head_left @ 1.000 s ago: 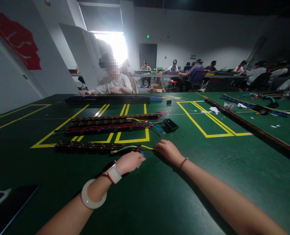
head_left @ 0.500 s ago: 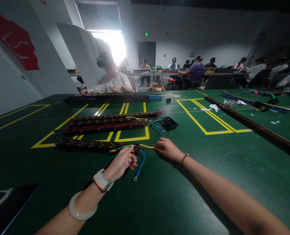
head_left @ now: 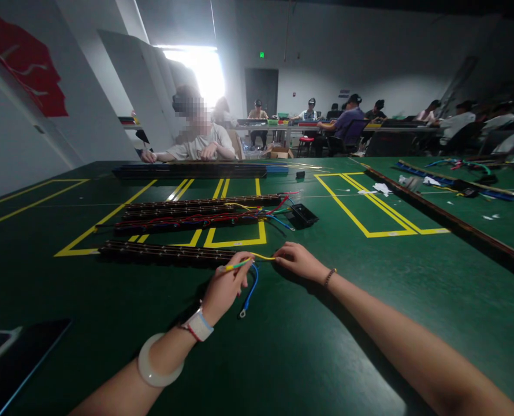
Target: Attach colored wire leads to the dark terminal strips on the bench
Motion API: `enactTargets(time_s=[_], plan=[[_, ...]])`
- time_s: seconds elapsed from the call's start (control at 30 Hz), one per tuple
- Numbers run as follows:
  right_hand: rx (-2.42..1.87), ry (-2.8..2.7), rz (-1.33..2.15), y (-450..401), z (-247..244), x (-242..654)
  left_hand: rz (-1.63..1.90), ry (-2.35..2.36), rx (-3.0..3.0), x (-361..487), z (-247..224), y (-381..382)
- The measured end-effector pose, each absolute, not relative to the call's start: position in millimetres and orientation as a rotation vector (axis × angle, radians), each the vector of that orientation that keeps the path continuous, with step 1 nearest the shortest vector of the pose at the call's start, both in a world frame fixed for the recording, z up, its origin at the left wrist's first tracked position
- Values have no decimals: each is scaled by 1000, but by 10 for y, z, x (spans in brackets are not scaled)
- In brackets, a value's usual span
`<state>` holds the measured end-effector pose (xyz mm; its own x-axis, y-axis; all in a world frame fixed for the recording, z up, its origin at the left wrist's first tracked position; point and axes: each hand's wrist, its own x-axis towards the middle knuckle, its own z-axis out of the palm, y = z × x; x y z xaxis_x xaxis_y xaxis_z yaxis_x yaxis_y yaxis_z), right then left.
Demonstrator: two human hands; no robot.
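Note:
The nearest long dark strip (head_left: 166,252) lies across the green table, with several wires coming out of its right end. My right hand (head_left: 299,261) pinches the free end of a yellow wire (head_left: 263,257). At the strip's end, my left hand (head_left: 227,289) has its thumb and forefinger closed on a green wire (head_left: 240,265), which trails back over the hand. Below the left fingertips a blue wire (head_left: 252,287) curves down to a ring terminal (head_left: 242,314) on the table.
Behind, more dark strips (head_left: 187,222) with red wires lie beside a small black box (head_left: 304,215). A long brown bar (head_left: 434,215) slants across the right. White scraps (head_left: 382,189) lie near it. A co-worker (head_left: 200,136) sits across the table (head_left: 326,341).
My left hand has moved right and turned, its fingertips now at the base of the wires. The green wire's end has swung right over this hand. My right hand keeps the yellow wire.

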<state>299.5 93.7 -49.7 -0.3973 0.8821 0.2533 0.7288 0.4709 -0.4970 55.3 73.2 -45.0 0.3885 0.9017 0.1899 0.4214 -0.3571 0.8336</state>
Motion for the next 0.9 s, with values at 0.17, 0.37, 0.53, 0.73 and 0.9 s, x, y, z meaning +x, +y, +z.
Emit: enactTargets(time_s=[0.17, 0.37, 0.53, 0.73, 0.9], plan=[[-1421, -2192, 505, 921, -424, 2930, 582, 1277, 2578, 599, -472, 678], [-1552, -2190, 278, 782, -383, 2751, 531, 1446, 2550, 644, -530, 648], [-1596, -2257, 304, 759, -417, 2688, 495, 1455, 2511, 654, -524, 626], [-1600, -2295, 606, 801, -371, 2684, 558, 1436, 2269, 718, -505, 665], [-1640, -2289, 499, 738, -291, 2634, 446, 1076, 1591, 751, -363, 688]])
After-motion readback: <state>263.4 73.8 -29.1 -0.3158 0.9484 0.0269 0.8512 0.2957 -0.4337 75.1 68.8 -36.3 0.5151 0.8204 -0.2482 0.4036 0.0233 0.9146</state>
